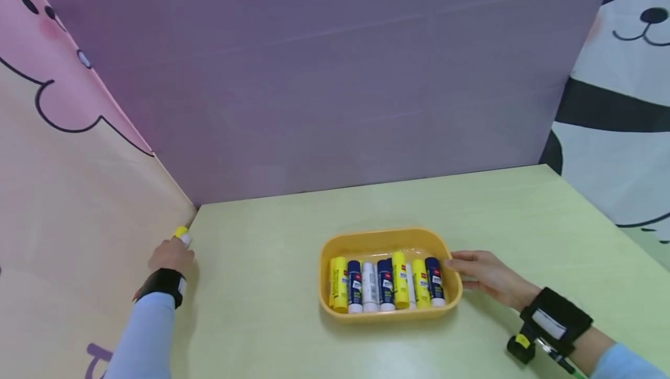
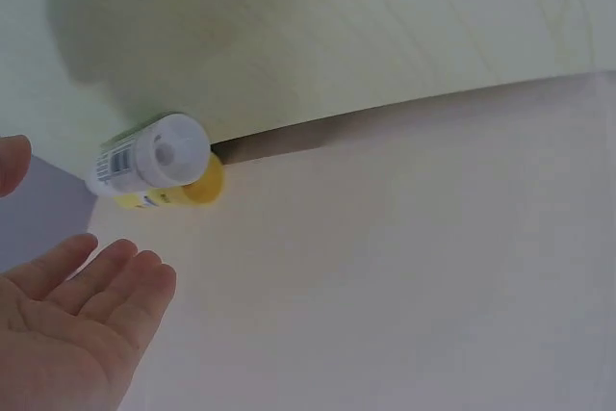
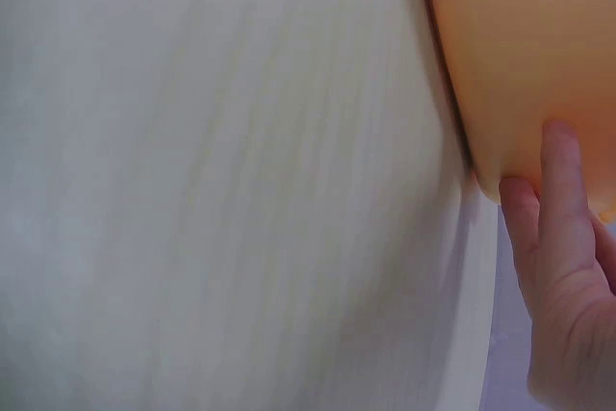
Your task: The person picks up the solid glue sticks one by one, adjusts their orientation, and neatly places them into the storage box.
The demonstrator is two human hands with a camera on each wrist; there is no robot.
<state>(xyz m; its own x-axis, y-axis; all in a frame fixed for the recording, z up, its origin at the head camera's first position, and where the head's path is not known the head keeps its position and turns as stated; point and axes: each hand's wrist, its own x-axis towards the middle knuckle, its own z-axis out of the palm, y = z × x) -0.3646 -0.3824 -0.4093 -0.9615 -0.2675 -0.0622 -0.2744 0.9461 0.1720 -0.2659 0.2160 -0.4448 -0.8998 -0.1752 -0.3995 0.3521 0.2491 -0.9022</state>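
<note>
My left hand [image 1: 173, 255] is at the table's left edge beside two glue sticks, one white [image 2: 164, 154] and one yellow [image 2: 204, 183]. They lie side by side where the table meets the wall. In the left wrist view, the fingers [image 2: 135, 286] are extended below the sticks and apart from them, with the thumb to one side. My right hand [image 1: 492, 277] holds the right end of a yellow tray [image 1: 335, 245], one digit over the rim and fingers [image 3: 563, 190] along the outer wall. Inside stands a row of several yellow, navy and white glue sticks [image 1: 369, 286].
The pale wooden table [image 1: 251, 286] meets a purple back panel [image 1: 324, 106]. A printed pink panel [image 1: 78, 193] rises along the left edge, and a panda-print panel [image 1: 617, 152] stands on the right.
</note>
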